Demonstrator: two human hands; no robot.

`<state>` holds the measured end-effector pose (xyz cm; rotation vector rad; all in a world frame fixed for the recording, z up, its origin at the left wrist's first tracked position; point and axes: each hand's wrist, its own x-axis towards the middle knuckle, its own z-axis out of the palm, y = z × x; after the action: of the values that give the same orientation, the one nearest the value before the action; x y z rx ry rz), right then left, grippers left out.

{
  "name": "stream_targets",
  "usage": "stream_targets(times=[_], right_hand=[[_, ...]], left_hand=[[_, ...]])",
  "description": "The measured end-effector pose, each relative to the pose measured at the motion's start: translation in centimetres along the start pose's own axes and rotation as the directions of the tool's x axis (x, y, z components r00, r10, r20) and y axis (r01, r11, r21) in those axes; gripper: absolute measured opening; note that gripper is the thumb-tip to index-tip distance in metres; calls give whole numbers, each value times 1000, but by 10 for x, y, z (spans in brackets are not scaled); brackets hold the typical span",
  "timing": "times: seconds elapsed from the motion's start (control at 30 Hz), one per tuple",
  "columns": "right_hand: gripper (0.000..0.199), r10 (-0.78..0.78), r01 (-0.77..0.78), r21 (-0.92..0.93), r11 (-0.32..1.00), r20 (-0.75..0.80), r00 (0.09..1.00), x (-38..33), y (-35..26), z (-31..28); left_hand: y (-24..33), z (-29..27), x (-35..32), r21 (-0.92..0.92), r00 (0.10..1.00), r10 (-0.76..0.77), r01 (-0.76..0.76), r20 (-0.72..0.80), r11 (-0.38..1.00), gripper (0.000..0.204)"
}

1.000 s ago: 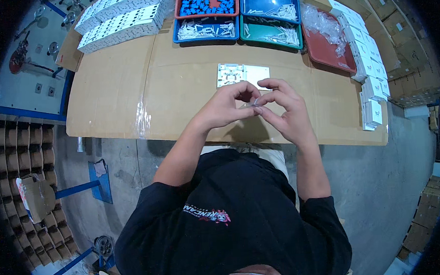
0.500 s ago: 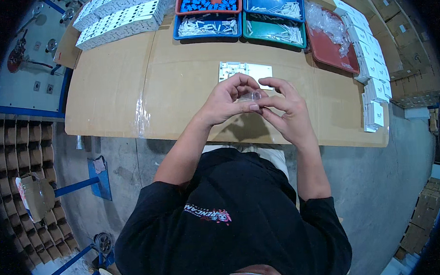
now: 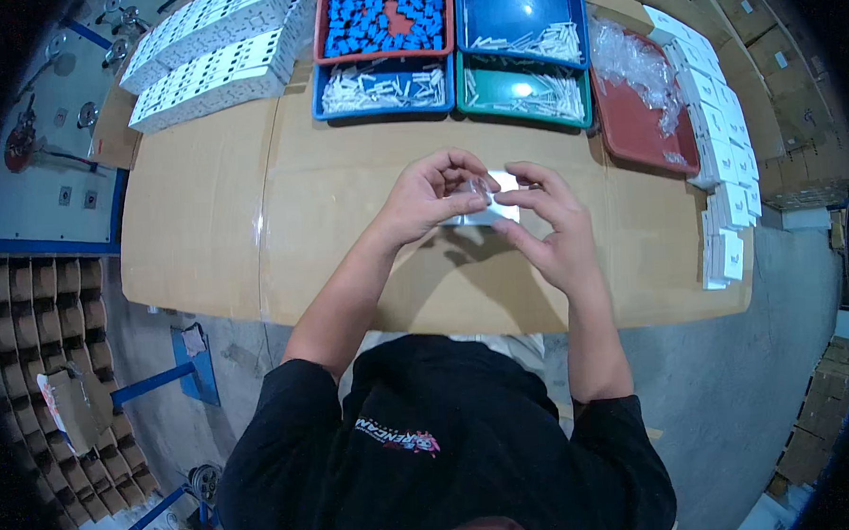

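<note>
A small clear plastic piece (image 3: 479, 186) is pinched between the thumb and fingers of my left hand (image 3: 429, 197), above the table. My right hand (image 3: 557, 223) hovers just to its right, with thumb and forefinger apart and nothing visible between them. Its fingertips come close to the plastic; whether one touches it I cannot tell. Under and behind the hands lies a flat white piece (image 3: 506, 180), mostly covered by my fingers.
Cardboard covers the table (image 3: 345, 183). Along the back stand a red tray of blue parts (image 3: 387, 56), a blue tray (image 3: 385, 113) and a green tray (image 3: 522, 117) of white pieces. At right, a red tray (image 3: 647, 151) holds clear plastic beside white boxes (image 3: 725, 204).
The view has shifted, so the table and trays sit lower in the picture. My right thumb and forefinger have drawn slightly apart from the clear plastic piece, which stays in my left hand.
</note>
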<state>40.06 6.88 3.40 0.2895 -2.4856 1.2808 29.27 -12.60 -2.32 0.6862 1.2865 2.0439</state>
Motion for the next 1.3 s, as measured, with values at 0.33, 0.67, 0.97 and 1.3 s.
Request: stream_targets(times=[0.33, 0.67, 0.97, 1.3], right_hand=[[18, 86, -96, -93, 991, -107, 991, 143, 107, -33], [15, 279, -268, -116, 957, 95, 956, 247, 163, -15], [19, 245, -161, -403, 901, 167, 955, 258, 171, -8], [25, 275, -246, -136, 960, 275, 921, 255, 187, -9]], left_hand=[[29, -66, 132, 54, 979, 120, -113, -164, 992, 44], [65, -82, 257, -93, 857, 509, -515, -85, 852, 44], [45, -105, 265, 101, 930, 354, -345, -100, 933, 49], [30, -111, 269, 102, 962, 260, -251, -87, 963, 47]])
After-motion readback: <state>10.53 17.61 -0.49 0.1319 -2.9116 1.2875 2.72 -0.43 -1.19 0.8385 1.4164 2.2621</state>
